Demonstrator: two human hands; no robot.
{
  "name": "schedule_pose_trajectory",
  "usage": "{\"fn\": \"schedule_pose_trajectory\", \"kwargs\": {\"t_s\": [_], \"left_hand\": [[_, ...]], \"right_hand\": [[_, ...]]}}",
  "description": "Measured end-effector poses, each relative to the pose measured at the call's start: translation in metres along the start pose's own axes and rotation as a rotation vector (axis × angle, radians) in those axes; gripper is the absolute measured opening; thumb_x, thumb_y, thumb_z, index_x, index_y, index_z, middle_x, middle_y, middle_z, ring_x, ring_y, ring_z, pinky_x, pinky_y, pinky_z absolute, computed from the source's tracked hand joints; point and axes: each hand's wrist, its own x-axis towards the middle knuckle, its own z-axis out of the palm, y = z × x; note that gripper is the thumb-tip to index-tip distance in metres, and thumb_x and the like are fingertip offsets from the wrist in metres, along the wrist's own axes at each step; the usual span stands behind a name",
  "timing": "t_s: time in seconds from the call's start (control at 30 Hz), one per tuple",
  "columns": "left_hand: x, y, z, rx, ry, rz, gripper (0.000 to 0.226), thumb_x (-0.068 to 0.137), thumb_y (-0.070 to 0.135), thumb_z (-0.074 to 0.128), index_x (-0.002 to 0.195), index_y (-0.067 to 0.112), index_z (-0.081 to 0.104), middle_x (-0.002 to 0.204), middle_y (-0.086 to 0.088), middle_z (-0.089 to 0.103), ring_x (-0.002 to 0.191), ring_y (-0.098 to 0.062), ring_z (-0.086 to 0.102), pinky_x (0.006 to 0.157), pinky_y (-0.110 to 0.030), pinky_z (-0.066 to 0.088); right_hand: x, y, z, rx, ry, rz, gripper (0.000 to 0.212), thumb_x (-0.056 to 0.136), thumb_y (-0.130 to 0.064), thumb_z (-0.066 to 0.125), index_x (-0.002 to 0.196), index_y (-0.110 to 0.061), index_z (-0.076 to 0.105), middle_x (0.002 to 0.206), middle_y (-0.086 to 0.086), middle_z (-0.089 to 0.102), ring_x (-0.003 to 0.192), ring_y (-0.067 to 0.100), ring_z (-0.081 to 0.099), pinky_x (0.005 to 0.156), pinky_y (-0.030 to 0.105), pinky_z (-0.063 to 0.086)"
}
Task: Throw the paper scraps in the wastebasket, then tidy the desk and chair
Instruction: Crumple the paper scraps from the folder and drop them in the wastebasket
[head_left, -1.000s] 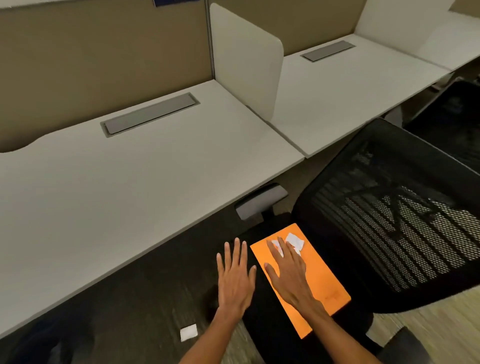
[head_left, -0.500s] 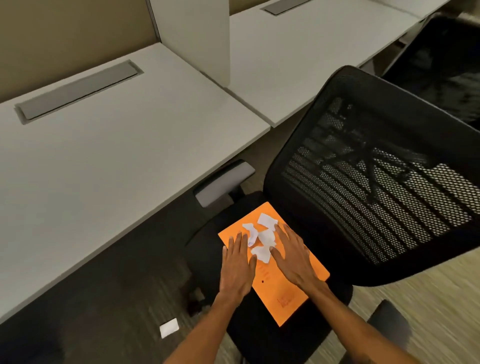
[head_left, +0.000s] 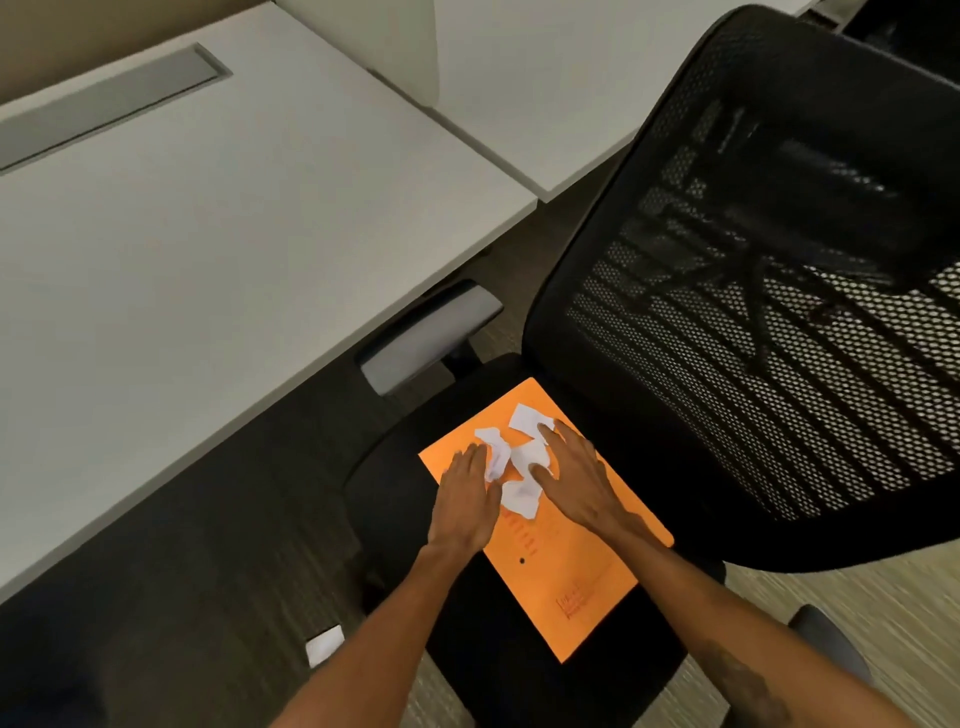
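Cupping the crumpled white paper scraps (head_left: 521, 498) inward from both sides should gather them without sliding the flat orange paper folder (head_left: 571, 587) off the black chair seat (head_left: 395, 483). The left hand (head_left: 465, 499) and right hand (head_left: 576, 478) lie nearly flat, fingers spread, touching the pile's two sides at the folder's far end, near the seat's back edge, gripping nothing yet.

Black open mesh on the chair back (head_left: 753, 338), woven and see-through; matt dark cloth on its seat (head_left: 395, 493). On that seat, smooth matt orange paper — an envelope (head_left: 571, 587) — under crumpled white paper scraps (head_left: 522, 499). Left of the chair, a smooth, matt pale desk top (head_left: 208, 260); at the chair's side, a grey armrest pad (head_left: 431, 338) with faint sheen.
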Motion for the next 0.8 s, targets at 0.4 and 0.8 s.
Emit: {"fn": "schedule_pose_trajectory", "kwargs": {"t_s": [0.4, 0.8], "left_hand": [[0.055, -0.005, 0.007, 0.068, -0.024, 0.050, 0.058, 0.102, 0.024, 0.047, 0.155, 0.014, 0.026, 0.163, -0.004, 0.025, 0.149, -0.024, 0.022, 0.120, -0.041, 0.029], [0.059, -0.011, 0.023, 0.292, -0.160, 0.095, 0.107, 0.080, 0.067, 0.065, 0.159, 0.018, 0.010, 0.166, -0.003, 0.011, 0.151, -0.028, 0.015, 0.118, -0.046, 0.025]], "right_hand": [[0.064, 0.009, 0.009, -0.071, -0.075, -0.024, 0.066, 0.097, -0.038, 0.053, 0.155, -0.029, 0.021, 0.164, 0.001, 0.015, 0.149, 0.027, 0.017, 0.115, 0.047, 0.028], [0.069, 0.027, 0.016, -0.090, -0.227, -0.040, 0.068, 0.096, -0.061, 0.042, 0.154, -0.040, 0.015, 0.165, -0.007, 0.012, 0.150, 0.021, 0.015, 0.116, 0.052, 0.021]]}}
